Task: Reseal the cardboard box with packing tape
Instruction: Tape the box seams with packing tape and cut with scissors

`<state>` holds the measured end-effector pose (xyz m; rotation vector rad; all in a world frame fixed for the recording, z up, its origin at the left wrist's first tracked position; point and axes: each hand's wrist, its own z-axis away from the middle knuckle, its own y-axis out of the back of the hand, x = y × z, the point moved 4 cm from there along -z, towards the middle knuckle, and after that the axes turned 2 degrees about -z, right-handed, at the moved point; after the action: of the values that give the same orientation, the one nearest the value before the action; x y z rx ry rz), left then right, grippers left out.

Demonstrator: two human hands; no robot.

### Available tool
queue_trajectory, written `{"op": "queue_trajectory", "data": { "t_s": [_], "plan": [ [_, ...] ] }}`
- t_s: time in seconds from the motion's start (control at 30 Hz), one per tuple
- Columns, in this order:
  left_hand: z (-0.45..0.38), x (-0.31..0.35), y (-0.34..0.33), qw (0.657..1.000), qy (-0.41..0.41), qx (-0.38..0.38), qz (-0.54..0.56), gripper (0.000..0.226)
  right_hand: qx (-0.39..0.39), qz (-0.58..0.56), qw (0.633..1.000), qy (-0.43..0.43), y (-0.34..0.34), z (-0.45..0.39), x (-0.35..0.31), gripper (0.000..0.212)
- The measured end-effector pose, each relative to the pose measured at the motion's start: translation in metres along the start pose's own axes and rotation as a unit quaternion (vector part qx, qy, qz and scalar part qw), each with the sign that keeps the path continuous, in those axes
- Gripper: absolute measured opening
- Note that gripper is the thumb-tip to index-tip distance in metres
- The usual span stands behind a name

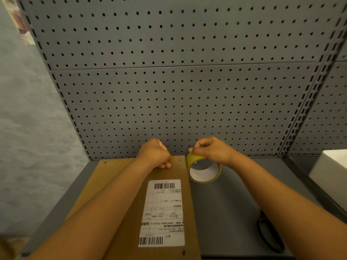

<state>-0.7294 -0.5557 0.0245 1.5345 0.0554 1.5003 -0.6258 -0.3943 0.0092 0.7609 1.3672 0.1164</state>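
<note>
Right hand (210, 150) curls over the top of the yellow tape roll (203, 168), fingertips pinching at its rim, probably hunting the loose end. Left hand (155, 154) sits fisted on the far edge of the cardboard box (116, 212); whether it holds any tape, I cannot tell. Box lies flat on the grey shelf (225, 212), shipping label (163, 212) up, roll just beside its right edge, scissors (270, 235) waiting nearby.

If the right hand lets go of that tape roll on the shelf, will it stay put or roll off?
The tape roll is a hollow ring, seemingly tilted up on its edge beside the cardboard box, so it would probably roll or flop flat. The thin band and wide core suggest it is light. The right hand pinches its top, so it likely lifts easily.
</note>
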Motion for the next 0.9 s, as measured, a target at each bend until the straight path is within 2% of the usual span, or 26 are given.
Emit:
{"op": "queue_trajectory", "data": {
  "t_s": [0.07,0.13,0.2,0.27,0.33,0.4,0.53,0.67,0.77,0.83,0.9],
  "plan": [
    [-0.001,-0.002,0.001,0.998,-0.056,0.020,-0.018,0.010,0.001,-0.001,1.000,0.001,0.000,-0.001,0.000,0.030],
    [0.003,0.001,0.000,0.981,-0.169,0.049,-0.084,0.019,0.003,0.002,1.000,0.001,0.000,-0.001,0.000,0.030],
    [0.012,0.006,-0.004,0.946,-0.276,0.038,-0.168,0.030,0.004,0.003,1.000,0.001,0.000,-0.001,-0.001,0.029],
    [0.020,0.007,-0.011,0.905,-0.348,0.000,-0.247,0.040,0.004,0.001,1.000,0.003,0.000,-0.001,0.000,0.028],
    [0.023,0.002,-0.008,0.878,-0.366,0.000,-0.308,0.046,0.007,0.003,1.000,0.001,0.001,-0.001,0.000,0.028],
    [0.024,-0.006,-0.002,0.873,-0.357,0.007,-0.333,0.048,0.009,0.010,1.000,-0.002,0.001,0.000,0.001,0.029],
    [0.025,-0.012,-0.001,0.882,-0.387,-0.031,-0.266,0.048,0.014,0.021,1.000,-0.004,0.003,0.003,0.002,0.037],
    [0.020,-0.009,-0.001,0.895,-0.395,-0.016,-0.209,0.037,0.026,0.027,0.999,-0.007,0.003,0.005,-0.001,0.036],
    [0.030,-0.006,-0.006,0.853,-0.440,0.028,-0.279,0.037,0.031,0.034,0.999,-0.006,0.003,0.006,-0.003,0.037],
    [0.037,-0.009,-0.007,0.829,-0.451,0.014,-0.329,0.044,0.033,0.038,0.999,-0.009,0.003,0.006,-0.003,0.036],
    [0.037,-0.018,-0.002,0.828,-0.445,-0.028,-0.340,0.045,0.034,0.041,0.999,-0.012,0.004,0.007,-0.004,0.036]
  ]
}}
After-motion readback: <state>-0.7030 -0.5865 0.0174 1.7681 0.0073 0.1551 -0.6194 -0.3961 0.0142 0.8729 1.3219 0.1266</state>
